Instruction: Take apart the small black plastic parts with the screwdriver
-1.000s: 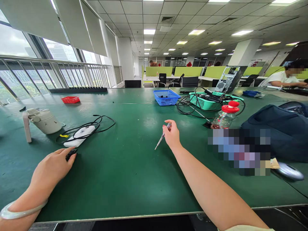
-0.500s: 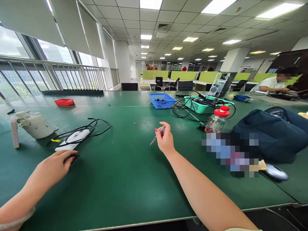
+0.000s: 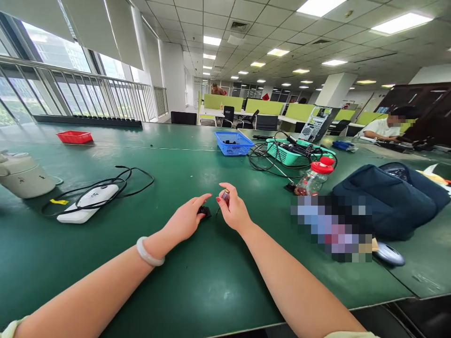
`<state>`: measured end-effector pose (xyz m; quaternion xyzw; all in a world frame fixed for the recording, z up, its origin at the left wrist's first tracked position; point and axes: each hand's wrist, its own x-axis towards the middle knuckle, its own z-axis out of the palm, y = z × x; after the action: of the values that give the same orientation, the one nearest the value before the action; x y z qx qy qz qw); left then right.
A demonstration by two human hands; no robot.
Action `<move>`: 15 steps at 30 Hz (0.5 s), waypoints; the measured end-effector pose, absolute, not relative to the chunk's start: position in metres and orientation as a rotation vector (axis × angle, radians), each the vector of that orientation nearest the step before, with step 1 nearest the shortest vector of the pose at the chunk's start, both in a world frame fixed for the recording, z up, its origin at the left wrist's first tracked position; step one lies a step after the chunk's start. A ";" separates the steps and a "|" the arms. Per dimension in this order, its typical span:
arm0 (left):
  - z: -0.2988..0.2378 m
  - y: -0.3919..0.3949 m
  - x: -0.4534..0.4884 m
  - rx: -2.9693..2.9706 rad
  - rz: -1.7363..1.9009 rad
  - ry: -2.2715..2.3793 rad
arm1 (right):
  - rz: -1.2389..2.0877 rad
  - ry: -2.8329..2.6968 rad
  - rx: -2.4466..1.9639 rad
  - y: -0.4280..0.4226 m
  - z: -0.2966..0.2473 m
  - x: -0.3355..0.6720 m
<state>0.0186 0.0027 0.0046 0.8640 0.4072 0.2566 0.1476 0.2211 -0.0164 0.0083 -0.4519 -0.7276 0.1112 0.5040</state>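
Near the middle of the green table (image 3: 158, 281), my left hand (image 3: 185, 218) is closed on a small black part (image 3: 204, 212) whose exact kind I cannot make out. Just to its right, my right hand (image 3: 234, 211) grips a screwdriver (image 3: 226, 195) by its brownish see-through handle. The thin shaft points down and left beside the black part; whether the tip touches it I cannot tell. A pale bracelet (image 3: 150, 253) circles my left wrist.
At left lie a white power bank (image 3: 82, 211) with a black cable and a cream flask (image 3: 24, 176). Farther back stand red (image 3: 74, 137), blue (image 3: 234, 148) and green baskets (image 3: 289, 157). A red-lidded jar (image 3: 313, 180), dark blue bag (image 3: 384, 202) and computer mouse (image 3: 389, 254) are right. Someone (image 3: 377, 126) sits beyond.
My left hand has carried the black part rightward from beside the power bank to my right hand. The screwdriver has turned more upright. The whole view has shifted slightly.
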 end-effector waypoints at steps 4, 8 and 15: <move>-0.015 0.010 0.015 2.384 0.808 1.099 | 0.299 -1.761 -1.081 -0.015 0.005 0.222; -0.017 0.015 0.008 2.196 0.849 1.077 | 0.235 -1.700 -1.052 -0.018 0.005 0.220; -0.004 0.009 0.011 2.142 0.694 1.219 | 0.025 -1.716 -0.827 -0.025 0.006 0.214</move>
<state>0.0114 0.0086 -0.0036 0.8016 0.4561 0.2596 0.2864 0.2141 -0.0250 0.0059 -0.3537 -0.7339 0.0105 0.5798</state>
